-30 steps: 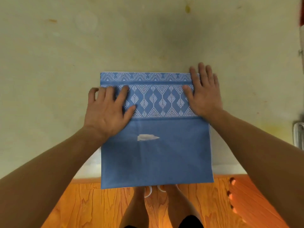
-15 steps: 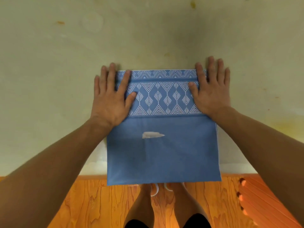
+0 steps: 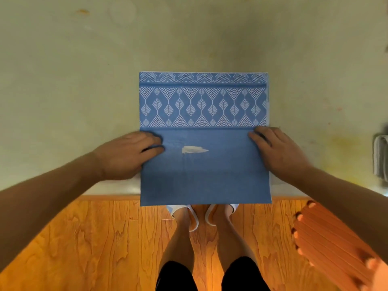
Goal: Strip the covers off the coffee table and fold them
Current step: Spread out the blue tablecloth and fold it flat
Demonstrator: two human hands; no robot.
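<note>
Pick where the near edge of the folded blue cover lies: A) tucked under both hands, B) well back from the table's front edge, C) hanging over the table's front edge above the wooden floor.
C: the folded blue cover reaches past the table's front edge, over the wooden floor.

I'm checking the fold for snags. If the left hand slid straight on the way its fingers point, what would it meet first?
The left hand points right across the blue cover. The first thing in that line looks like the white patch on the cloth, and further on, the right hand.
</note>
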